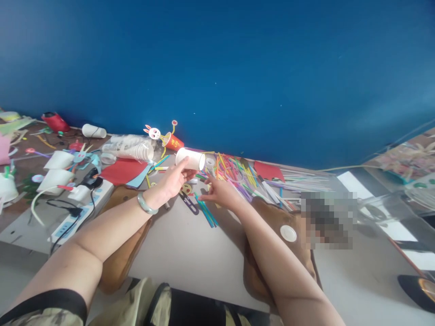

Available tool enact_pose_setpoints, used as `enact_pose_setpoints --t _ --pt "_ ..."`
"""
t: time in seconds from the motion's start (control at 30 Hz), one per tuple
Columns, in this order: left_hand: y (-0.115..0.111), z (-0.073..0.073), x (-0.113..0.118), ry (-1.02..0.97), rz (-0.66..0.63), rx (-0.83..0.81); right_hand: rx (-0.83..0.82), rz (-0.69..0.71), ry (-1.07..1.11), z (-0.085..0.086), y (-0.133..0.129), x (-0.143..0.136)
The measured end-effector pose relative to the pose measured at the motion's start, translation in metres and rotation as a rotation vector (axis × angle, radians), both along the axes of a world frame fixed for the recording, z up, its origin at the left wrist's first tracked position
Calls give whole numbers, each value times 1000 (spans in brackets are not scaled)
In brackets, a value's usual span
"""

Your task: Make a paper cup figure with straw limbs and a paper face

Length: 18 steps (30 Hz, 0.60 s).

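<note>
My left hand (pixel 175 181), with a pale bangle on its wrist, holds a white paper cup (pixel 190 159) that lies on its side in the grasp. To its right, my right hand (pixel 219 192) reaches over the table with thumb and fingers apart, and nothing shows in it. Several teal sticks (pixel 206 213) lie just below the right hand. Between the hands is a dark purple slotted thing (pixel 190 203), whose kind I cannot make out. A small yellow face cutout (pixel 186 189) is partly hidden under the left hand.
Coloured pipe cleaners (pixel 234 174) are heaped behind the hands. An orange cup (pixel 173 141) with a rabbit face stands near the blue wall (pixel 217 81). Stacked cups (pixel 132 149), red paper (pixel 124 171) and a corded power strip (pixel 84 215) lie left. Brown pads (pixel 120 244) flank the grey table.
</note>
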<state>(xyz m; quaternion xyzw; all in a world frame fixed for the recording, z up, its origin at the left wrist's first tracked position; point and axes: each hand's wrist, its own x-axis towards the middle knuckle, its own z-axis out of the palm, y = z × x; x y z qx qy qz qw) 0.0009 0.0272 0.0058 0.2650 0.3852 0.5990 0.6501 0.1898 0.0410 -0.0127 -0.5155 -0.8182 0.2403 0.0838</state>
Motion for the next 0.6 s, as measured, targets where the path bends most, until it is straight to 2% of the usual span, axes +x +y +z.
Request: enact_pose_setpoints --t 0.07,0.13,0.2,0.27,0.37,0.47,0.53,0.6 --pt "0 -2 0 7 -53 -63 44 -69 194 0 3 1" --pt "0 -5 0 23 -163 -136 90 -124 388 -2 4 1" --pt "-1 -8 0 58 -263 -189 105 -148 563 -4 6 0" --pt "-2 -11 2 103 -295 -202 95 -147 705 -6 7 -1" --pt "-4 -13 4 164 -245 -144 24 -136 890 -8 10 -1" --pt "-5 -13 5 190 -130 8 -137 -154 1066 -9 11 -2" --pt "-5 -14 4 197 -63 102 -243 -154 1133 -8 9 -4" --pt "-5 -15 3 208 -64 176 -302 -132 1163 -9 6 -6"
